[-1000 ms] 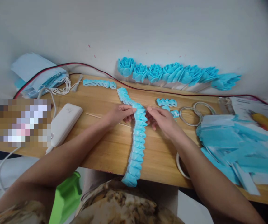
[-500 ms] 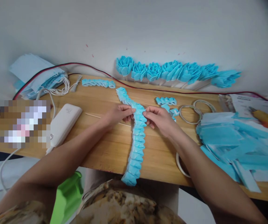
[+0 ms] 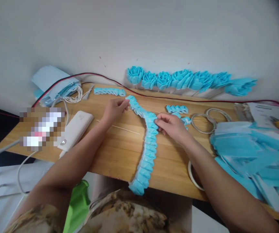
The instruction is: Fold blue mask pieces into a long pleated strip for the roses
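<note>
A long chain of folded light-blue paper (image 3: 149,150) runs from the middle of the table down over its front edge, its far part bending to the left. At its far end, my left hand (image 3: 115,111) is closed, thumb and fingertips pinching the chain's left edge. Partway down, my right hand (image 3: 169,125) pinches the right edge between thumb and fingers. A thin wooden stick (image 3: 120,127) lies on the table between my left forearm and the chain. Short folded blue pieces (image 3: 177,109) lie beyond my right hand, and another folded strip (image 3: 109,92) lies at the back.
Several blue paper roses (image 3: 185,79) lean along the wall, behind a red-black cable (image 3: 154,96). To the right are tape rolls (image 3: 203,123) and a pile of blue paper strips (image 3: 241,142). A white power bank (image 3: 77,129) and a blurred-out device (image 3: 42,129) lie left.
My left hand has slid from the chain's middle to its far end. My right hand stays at about the same place on the chain. The whole view has shifted slightly.
</note>
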A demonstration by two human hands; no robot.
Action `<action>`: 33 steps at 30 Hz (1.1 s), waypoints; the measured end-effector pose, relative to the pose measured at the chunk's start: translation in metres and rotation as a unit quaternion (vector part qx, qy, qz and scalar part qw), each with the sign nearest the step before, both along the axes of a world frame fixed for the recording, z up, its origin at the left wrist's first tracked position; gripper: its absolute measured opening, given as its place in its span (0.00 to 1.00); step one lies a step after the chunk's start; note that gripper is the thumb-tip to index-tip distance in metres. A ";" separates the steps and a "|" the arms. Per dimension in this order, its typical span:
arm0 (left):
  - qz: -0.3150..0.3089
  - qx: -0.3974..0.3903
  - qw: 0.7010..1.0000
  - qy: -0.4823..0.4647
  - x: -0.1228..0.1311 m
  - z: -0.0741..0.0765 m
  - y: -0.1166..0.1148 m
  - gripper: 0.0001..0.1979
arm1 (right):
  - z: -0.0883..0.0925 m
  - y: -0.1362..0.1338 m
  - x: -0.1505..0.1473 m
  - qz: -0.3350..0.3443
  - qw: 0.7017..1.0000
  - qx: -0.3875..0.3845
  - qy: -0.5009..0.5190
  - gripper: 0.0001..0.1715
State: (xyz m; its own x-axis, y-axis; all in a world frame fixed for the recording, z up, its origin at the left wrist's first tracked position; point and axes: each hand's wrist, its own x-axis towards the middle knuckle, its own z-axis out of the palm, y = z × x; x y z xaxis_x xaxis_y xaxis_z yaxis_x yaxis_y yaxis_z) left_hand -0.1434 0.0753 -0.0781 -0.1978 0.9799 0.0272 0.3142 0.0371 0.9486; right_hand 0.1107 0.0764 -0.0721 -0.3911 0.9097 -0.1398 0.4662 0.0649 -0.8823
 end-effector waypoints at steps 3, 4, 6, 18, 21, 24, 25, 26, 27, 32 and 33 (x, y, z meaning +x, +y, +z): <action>0.032 0.043 0.988 0.144 -0.011 0.001 0.006 0.11 | 0.000 0.001 0.001 0.026 0.980 0.121 -0.154 0.10; 0.031 0.049 0.980 0.193 -0.013 0.003 0.008 0.10 | 0.001 0.001 0.001 0.030 0.969 0.144 -0.199 0.09; 0.018 0.053 0.956 0.289 -0.016 0.009 0.012 0.10 | 0.002 -0.001 0.000 0.039 0.949 0.164 -0.266 0.08; -0.007 -0.051 0.898 0.436 -0.015 0.015 0.050 0.14 | 0.009 -0.012 -0.004 0.067 0.895 0.199 -0.394 0.15; -0.023 -0.050 0.916 0.397 -0.016 0.012 0.052 0.15 | 0.009 -0.012 -0.003 0.070 0.890 0.202 -0.403 0.15; -0.028 -0.035 0.936 0.350 -0.016 0.010 0.052 0.13 | 0.011 -0.012 -0.003 0.070 0.882 0.206 -0.418 0.16; -0.023 -0.027 0.943 0.332 -0.016 0.009 0.052 0.12 | 0.012 -0.013 -0.003 0.071 0.878 0.208 -0.425 0.16; -0.014 -0.017 0.950 0.312 -0.015 0.007 0.052 0.11 | 0.013 -0.013 -0.003 0.071 0.873 0.211 -0.434 0.17; -0.002 -0.005 0.957 0.290 -0.015 0.006 0.052 0.10 | 0.013 -0.014 -0.004 0.072 0.868 0.214 -0.443 0.17; 0.046 0.017 0.997 0.066 -0.009 0.005 0.045 0.04 | 0.017 -0.018 -0.005 0.069 0.837 0.238 -0.488 0.21; 0.043 0.007 0.999 -0.006 -0.007 0.006 0.042 0.04 | 0.017 -0.018 -0.006 0.070 0.833 0.240 -0.493 0.22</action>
